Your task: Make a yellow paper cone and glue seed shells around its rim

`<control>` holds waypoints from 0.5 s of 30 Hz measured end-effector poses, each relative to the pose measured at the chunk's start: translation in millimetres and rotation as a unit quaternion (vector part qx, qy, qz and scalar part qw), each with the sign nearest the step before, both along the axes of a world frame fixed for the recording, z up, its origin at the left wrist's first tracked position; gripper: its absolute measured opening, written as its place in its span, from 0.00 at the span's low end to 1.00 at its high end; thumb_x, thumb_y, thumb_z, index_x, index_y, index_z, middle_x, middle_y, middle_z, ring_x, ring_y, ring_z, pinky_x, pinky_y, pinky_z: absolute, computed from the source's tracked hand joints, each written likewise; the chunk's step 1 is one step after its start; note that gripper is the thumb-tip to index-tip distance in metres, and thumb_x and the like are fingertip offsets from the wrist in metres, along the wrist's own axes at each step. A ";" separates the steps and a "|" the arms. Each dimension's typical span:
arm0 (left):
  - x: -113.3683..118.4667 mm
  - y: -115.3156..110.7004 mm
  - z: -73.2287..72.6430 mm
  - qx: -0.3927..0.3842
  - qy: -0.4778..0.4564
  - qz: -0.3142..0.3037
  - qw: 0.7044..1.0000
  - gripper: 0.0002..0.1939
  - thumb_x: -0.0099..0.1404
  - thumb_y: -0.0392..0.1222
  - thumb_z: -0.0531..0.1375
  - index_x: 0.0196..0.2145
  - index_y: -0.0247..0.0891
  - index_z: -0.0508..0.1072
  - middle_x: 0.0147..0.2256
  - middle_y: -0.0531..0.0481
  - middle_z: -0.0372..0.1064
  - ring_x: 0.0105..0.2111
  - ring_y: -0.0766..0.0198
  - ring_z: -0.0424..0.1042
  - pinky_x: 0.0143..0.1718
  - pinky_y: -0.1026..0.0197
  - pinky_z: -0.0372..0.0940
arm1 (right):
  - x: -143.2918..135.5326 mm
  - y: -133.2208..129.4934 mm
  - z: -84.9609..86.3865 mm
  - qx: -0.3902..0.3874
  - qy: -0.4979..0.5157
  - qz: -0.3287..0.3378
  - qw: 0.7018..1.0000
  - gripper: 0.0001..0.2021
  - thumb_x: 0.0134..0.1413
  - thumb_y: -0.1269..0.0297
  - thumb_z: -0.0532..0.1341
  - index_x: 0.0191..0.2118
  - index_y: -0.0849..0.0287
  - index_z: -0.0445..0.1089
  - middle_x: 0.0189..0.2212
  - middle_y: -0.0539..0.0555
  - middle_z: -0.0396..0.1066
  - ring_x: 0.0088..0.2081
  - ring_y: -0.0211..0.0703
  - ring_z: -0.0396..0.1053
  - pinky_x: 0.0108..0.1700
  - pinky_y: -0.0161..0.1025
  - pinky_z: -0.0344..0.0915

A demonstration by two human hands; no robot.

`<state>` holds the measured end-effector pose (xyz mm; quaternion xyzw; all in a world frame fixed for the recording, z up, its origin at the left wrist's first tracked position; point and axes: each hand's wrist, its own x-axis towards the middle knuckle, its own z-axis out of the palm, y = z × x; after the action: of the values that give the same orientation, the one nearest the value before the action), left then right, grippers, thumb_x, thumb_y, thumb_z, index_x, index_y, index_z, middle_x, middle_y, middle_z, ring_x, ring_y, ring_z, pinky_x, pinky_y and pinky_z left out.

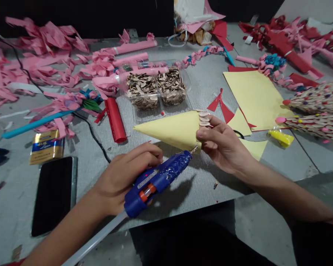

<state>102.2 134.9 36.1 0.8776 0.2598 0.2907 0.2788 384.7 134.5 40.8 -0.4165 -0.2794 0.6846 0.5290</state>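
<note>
My left hand (127, 170) is closed around a blue glue gun (158, 181), a long glue stick trailing from its back end. The gun's metal tip is at the lower edge of the wide end of a yellow paper cone (172, 129). Fingers and thumb of my right hand (222, 144) pinch that wide end. The cone lies sideways, its point to the left. A few pale flat pieces (204, 119) sit in a row along its rim, beside my right fingertips. Behind the cone, a clear plastic container (155, 88) holds many similar pieces in two compartments.
Pink paper strips (52, 66) cover the back left. A phone (55, 195), a gold box (47, 146) and a red paper roll (115, 120) lie at left. Yellow sheets (255, 96), a yellow packet (281, 137) and decorated cones (318, 127) are at right. A black cable (93, 133) crosses the left side.
</note>
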 end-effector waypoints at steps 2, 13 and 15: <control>0.6 -0.9 0.4 -0.003 0.004 0.003 1.000 0.06 0.71 0.42 0.60 0.46 0.44 0.69 0.46 0.48 0.74 0.40 0.60 0.77 0.36 0.59 0.70 | -0.3 -0.4 0.1 0.006 0.004 0.002 1.000 0.22 0.39 0.69 0.86 0.39 0.53 0.78 0.34 0.44 0.76 0.31 0.34 0.69 0.32 0.31 0.68; -4.7 4.0 -2.2 -0.030 0.032 -0.013 0.999 0.10 0.71 0.47 0.63 0.44 0.45 0.67 0.43 0.49 0.72 0.38 0.60 0.75 0.34 0.60 0.68 | -1.2 -1.1 -0.7 -0.001 -0.001 0.013 1.000 0.22 0.41 0.66 0.86 0.40 0.50 0.79 0.36 0.46 0.80 0.35 0.40 0.75 0.37 0.36 0.75; -5.7 3.6 -2.9 -0.031 0.034 -0.006 0.999 0.09 0.71 0.46 0.63 0.44 0.45 0.67 0.44 0.49 0.73 0.38 0.60 0.75 0.35 0.59 0.68 | -1.4 -0.4 -1.0 0.000 0.002 0.013 1.000 0.22 0.40 0.66 0.87 0.40 0.50 0.79 0.36 0.46 0.80 0.35 0.39 0.76 0.38 0.36 0.76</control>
<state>96.5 138.5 33.2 0.8796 0.2728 0.2502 0.2989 383.3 134.1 39.8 -0.4110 -0.2837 0.6927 0.5204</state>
